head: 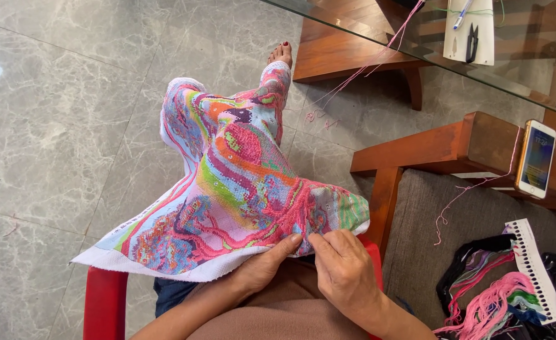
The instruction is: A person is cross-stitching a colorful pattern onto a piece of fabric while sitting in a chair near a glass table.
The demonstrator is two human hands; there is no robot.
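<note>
At cloth edge, both hands

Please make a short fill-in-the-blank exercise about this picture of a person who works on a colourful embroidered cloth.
1. Both hands, the left hand and the right hand, touch the cloth at its ____ edge.
2. The phone lies on a ____ armrest.
3. The person sits on a ____ chair.
4. The bundle of threads beside the person is mostly ____.

Missing words: near; wooden; red; pink

Head camera looks steeply down; close.
</note>
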